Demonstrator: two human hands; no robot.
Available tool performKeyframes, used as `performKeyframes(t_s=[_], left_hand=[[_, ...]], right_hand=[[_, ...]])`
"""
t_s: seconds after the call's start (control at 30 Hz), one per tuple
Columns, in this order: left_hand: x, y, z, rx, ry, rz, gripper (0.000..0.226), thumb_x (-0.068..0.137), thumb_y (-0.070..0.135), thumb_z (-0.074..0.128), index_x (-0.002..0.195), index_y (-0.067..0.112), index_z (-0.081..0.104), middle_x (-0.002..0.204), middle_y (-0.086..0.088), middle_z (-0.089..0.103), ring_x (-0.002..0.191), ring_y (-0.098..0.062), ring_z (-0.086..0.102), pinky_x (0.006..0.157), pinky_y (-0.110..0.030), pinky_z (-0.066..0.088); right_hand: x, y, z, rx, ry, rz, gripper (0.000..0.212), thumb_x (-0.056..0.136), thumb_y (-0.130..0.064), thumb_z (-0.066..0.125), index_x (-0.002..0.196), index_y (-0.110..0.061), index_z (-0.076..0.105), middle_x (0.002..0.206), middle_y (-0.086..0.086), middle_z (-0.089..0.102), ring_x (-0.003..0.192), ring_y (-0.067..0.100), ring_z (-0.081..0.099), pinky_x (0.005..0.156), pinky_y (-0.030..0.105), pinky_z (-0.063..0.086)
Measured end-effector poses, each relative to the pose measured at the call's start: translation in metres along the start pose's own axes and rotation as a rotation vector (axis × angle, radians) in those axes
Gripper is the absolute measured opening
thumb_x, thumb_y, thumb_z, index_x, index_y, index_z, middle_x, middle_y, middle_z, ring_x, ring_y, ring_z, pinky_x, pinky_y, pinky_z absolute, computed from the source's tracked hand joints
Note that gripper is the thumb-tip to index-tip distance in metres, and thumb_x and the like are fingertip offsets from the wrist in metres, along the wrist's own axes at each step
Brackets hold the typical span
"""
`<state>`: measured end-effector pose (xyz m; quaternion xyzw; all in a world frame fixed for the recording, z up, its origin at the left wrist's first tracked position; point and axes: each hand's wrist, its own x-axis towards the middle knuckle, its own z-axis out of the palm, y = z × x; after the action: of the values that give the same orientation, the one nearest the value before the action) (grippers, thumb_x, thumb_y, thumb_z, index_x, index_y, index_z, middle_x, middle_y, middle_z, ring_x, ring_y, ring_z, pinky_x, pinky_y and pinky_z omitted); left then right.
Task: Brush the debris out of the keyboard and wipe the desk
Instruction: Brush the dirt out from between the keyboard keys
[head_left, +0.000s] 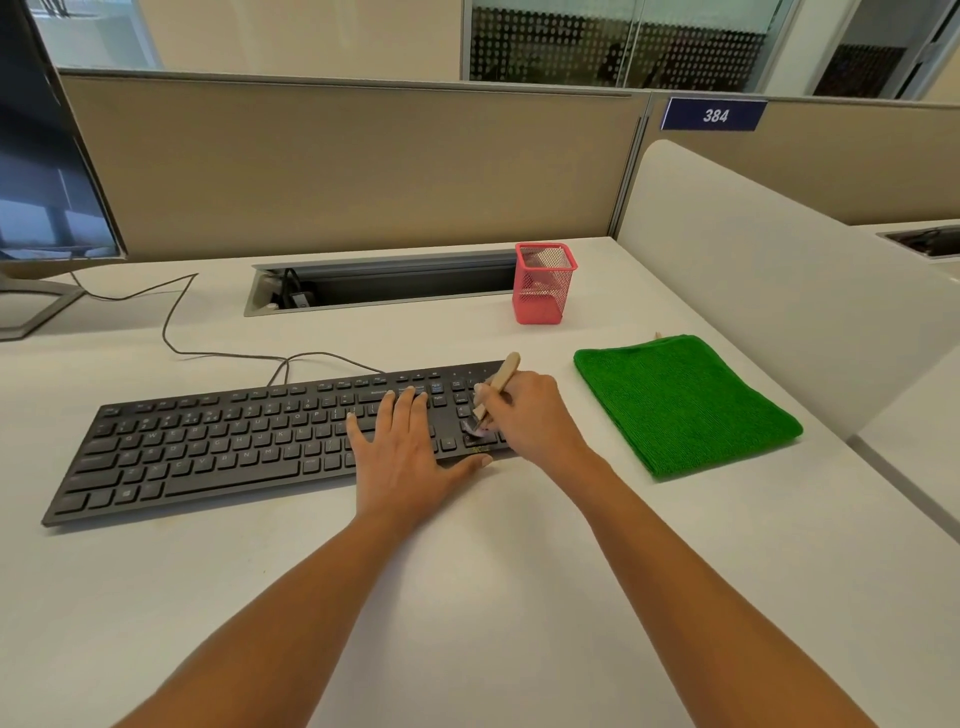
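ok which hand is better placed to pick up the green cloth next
Probably right: the right hand is nearer the green cloth, though it grips the brush; the left hand would cross over.

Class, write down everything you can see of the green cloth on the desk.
The green cloth is bright, fuzzy like microfibre, folded into a thick rectangle. It lies flat on the white desk, right of the keyboard and apart from it, nearer than the pink mesh cup. Nothing rests on it.

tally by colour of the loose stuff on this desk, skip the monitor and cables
black: 1, keyboard
green: 1, cloth
pink: 1, mesh cup
tan: 1, brush
total: 4
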<state>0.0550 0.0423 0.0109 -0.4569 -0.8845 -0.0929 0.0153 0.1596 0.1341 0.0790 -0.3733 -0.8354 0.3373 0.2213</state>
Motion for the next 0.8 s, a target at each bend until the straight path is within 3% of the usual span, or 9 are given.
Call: performKeyframes(t_s=[0.1, 0.17, 0.27, 0.4, 0.6, 0.7, 0.8], left_hand=[[0.0, -0.001, 0.0, 0.009, 0.002, 0.002, 0.132, 0.046, 0.092, -0.015, 0.151, 0.017, 0.012, 0.159, 0.002, 0.009, 0.147, -0.017, 0.001, 0.115, -0.056, -0.001], [0.0, -0.001, 0.001, 0.004, 0.003, 0.001, 0.13, 0.047, 0.092, -0.012, 0.15, 0.017, 0.013, 0.159, 0.002, 0.01, 0.147, -0.017, 0.002, 0.115, -0.056, -0.001], [0.0, -0.001, 0.002, -0.009, 0.015, 0.001, 0.131, 0.047, 0.094, -0.01, 0.15, 0.017, 0.016, 0.158, 0.002, 0.013, 0.146, -0.017, 0.004, 0.115, -0.056, 0.0], [0.0, -0.001, 0.001, 0.004, 0.009, 0.007, 0.136, 0.043, 0.093, -0.02, 0.15, 0.017, 0.014, 0.158, 0.002, 0.011, 0.146, -0.017, 0.003, 0.114, -0.057, 0.0], [-0.001, -0.001, -0.001, 0.013, 0.002, 0.014, 0.132, 0.045, 0.092, -0.014, 0.15, 0.018, 0.014, 0.159, 0.003, 0.011, 0.146, -0.016, 0.003, 0.115, -0.057, 0.001], [-0.002, -0.001, 0.0, 0.02, 0.013, 0.027, 0.138, 0.04, 0.093, -0.024, 0.15, 0.018, 0.015, 0.158, 0.003, 0.012, 0.146, -0.016, 0.003, 0.114, -0.056, -0.001], [-0.004, -0.002, 0.0, 0.009, 0.014, 0.036, 0.138, 0.04, 0.093, -0.023, 0.149, 0.019, 0.015, 0.158, 0.003, 0.012, 0.146, -0.016, 0.002, 0.114, -0.056, -0.003]], right_hand=[[0.003, 0.005, -0.014, 0.242, -0.001, 0.103, 0.025, 0.095, -0.017, 0.051, 0.09, 0.0, 0.069, 0.091, 0.019, 0.071, 0.074, 0.024, 0.07, 0.072, 0.033, 0.06], [0.001, 0.01, -0.026, 0.271, 0.065, 0.119, 0.023, 0.095, -0.014, 0.05, 0.088, -0.003, 0.069, 0.086, 0.018, 0.071, 0.071, 0.022, 0.07, 0.068, 0.025, 0.059], [-0.003, 0.022, -0.032, 0.142, 0.17, 0.058, 0.026, 0.096, -0.014, 0.049, 0.086, 0.0, 0.069, 0.08, 0.016, 0.07, 0.074, 0.027, 0.071, 0.071, 0.036, 0.059], [-0.015, 0.026, -0.013, 0.07, 0.149, -0.007, 0.032, 0.095, -0.022, 0.051, 0.088, 0.002, 0.07, 0.08, 0.019, 0.071, 0.074, 0.029, 0.069, 0.073, 0.047, 0.055], [-0.026, 0.018, 0.005, 0.291, 0.076, -0.011, 0.026, 0.095, -0.017, 0.051, 0.094, 0.001, 0.07, 0.086, 0.017, 0.071, 0.073, 0.019, 0.07, 0.078, 0.035, 0.058], [-0.028, 0.026, -0.011, 0.292, 0.214, 0.013, 0.026, 0.095, -0.016, 0.052, 0.093, 0.002, 0.07, 0.079, 0.012, 0.069, 0.068, 0.018, 0.068, 0.074, 0.033, 0.058], [-0.032, 0.041, -0.026, 0.088, 0.399, -0.01, 0.027, 0.095, -0.016, 0.051, 0.091, 0.003, 0.07, 0.075, 0.013, 0.069, 0.067, 0.024, 0.065, 0.069, 0.035, 0.052]])
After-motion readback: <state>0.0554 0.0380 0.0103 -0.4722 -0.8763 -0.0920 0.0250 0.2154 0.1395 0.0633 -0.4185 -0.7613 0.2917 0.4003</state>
